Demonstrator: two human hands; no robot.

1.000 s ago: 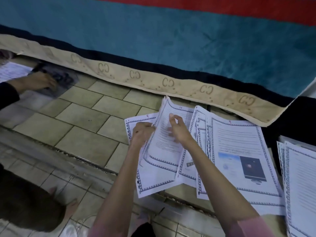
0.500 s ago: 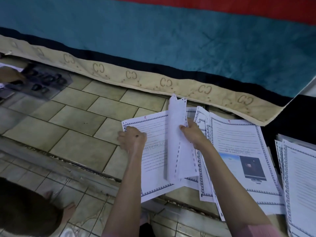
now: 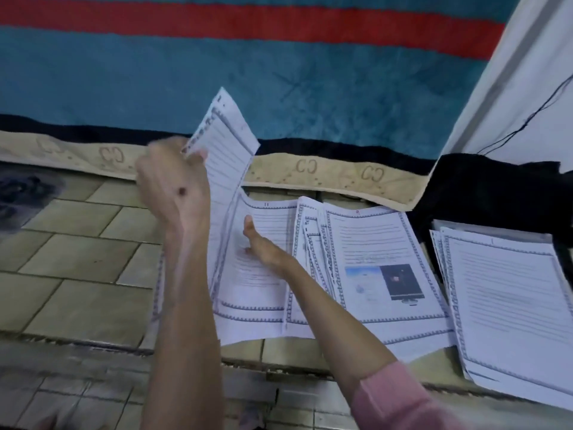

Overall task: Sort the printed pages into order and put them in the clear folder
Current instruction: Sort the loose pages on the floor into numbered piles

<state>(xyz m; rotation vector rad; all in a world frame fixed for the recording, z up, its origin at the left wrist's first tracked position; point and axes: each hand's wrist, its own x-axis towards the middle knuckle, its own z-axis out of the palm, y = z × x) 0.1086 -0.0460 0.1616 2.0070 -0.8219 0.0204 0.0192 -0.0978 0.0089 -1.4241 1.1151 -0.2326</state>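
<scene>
— Since a moment ago, what moved?

— Left hand [image 3: 173, 184] has risen, lifting a few pages [image 3: 226, 144] off the floor; its fingers pinch their upper edge, the lower part hanging toward the spread.

— And the right hand [image 3: 262, 246]?

— Flat, fingers loose, resting on the page marked 11 [image 3: 266, 274], gripping nothing.

— Nearest things?

— Tiled floor [image 3: 77, 274] carries all sheets; a stack [image 3: 508, 305] lies at its right edge, the picture page [image 3: 384, 274] between.

— Farthest?

— The rug [image 3: 279, 72] lies along the floor's far edge. I can't make out a clear folder.

Beyond the hands lies a teal rug [image 3: 279, 76] with a red stripe and beige border; under them, beige floor tiles [image 3: 77, 259].
</scene>
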